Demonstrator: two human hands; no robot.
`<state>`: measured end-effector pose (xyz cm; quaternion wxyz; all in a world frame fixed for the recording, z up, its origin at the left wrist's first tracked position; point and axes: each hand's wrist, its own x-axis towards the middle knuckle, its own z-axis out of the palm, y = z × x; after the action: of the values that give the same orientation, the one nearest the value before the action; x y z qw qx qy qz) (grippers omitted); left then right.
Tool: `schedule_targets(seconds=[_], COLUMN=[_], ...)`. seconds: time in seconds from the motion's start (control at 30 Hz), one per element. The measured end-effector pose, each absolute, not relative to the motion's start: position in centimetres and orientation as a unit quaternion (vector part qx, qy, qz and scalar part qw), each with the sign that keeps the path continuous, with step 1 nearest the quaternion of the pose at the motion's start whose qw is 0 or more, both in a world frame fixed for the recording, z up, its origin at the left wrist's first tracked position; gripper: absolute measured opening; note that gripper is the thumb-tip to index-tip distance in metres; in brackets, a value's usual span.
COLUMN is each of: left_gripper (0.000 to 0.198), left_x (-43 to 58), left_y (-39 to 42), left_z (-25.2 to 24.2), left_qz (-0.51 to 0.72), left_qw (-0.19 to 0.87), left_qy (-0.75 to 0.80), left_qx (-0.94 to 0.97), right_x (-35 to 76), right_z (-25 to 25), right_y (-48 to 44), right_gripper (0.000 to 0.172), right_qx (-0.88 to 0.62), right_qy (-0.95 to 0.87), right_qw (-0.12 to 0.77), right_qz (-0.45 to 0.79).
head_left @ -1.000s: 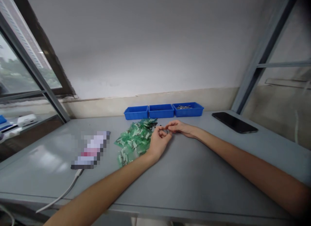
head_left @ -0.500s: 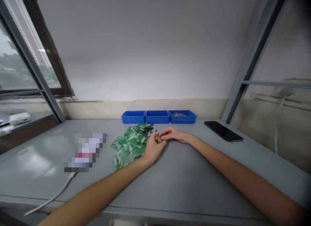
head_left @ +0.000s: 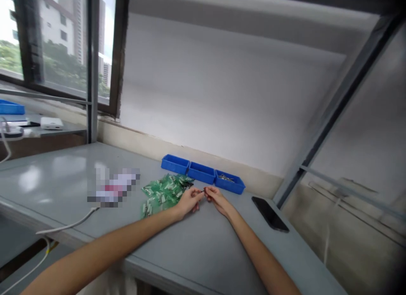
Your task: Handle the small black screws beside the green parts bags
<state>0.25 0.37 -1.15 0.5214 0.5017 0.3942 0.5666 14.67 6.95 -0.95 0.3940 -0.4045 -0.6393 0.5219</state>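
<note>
My left hand (head_left: pixel 190 200) is closed at the right edge of a pile of green plastic bags (head_left: pixel 166 190), which hold small pale and metallic parts. Facing it, my right hand (head_left: pixel 216 198) pinches with thumb and fingers. Between the fingertips of both hands shows a small dark piece (head_left: pixel 203 191), too small to name. The fingertips nearly meet above the grey table (head_left: pixel 203 244). Some black bits (head_left: pixel 189 184) lie at the pile's far right edge.
Three blue trays stand in a row by the wall; the right tray (head_left: pixel 230 187) holds thin metal pieces. A black phone (head_left: pixel 269 213) lies to the right. On the left are a blurred-out item (head_left: pixel 117 187) and a white cable (head_left: pixel 69 224).
The camera view has tilted and turned left, showing more window. My hands have drawn slightly apart; a grey piece showed at my left fingers before, and a dark piece shows between the fingertips now.
</note>
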Motion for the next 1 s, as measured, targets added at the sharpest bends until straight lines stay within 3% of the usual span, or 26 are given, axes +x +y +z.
schedule_targets(seconds=[0.37, 0.5, 0.6, 0.7, 0.87, 1.0], left_gripper=[0.041, 0.036, 0.041, 0.043, 0.041, 0.037], left_x=[0.1, 0.2, 0.7, 1.3, 1.7, 1.7], left_y=[-1.1, -3.4, -4.6, -5.2, -5.5, -5.5], left_z=[-0.7, 0.2, 0.1, -0.7, -1.5, -1.4], left_qz=[0.582, 0.432, 0.335, 0.291, 0.307, 0.303], left_qw=[0.427, 0.264, 0.223, 0.226, 0.296, 0.309], left_qy=[0.411, 0.378, 0.318, 0.291, 0.315, 0.304], left_qx=[0.557, 0.775, 0.859, 0.883, 0.848, 0.849], right_x=[15.5, 16.0, 15.4, 14.7, 17.5, 24.8], right_z=[-0.9, 0.9, 3.3, 5.1, 5.1, 4.3], right_y=[7.0, 9.0, 11.5, 13.6, 12.6, 8.9], right_gripper=[0.048, 0.039, 0.038, 0.052, 0.05, 0.046], right_qx=[-0.426, -0.468, -0.481, -0.457, -0.498, -0.546], right_qy=[-0.587, -0.578, -0.586, -0.617, -0.72, -0.728], right_qw=[0.433, 0.416, 0.418, 0.406, 0.362, 0.402], right_qz=[0.535, 0.523, 0.501, 0.495, 0.321, 0.104])
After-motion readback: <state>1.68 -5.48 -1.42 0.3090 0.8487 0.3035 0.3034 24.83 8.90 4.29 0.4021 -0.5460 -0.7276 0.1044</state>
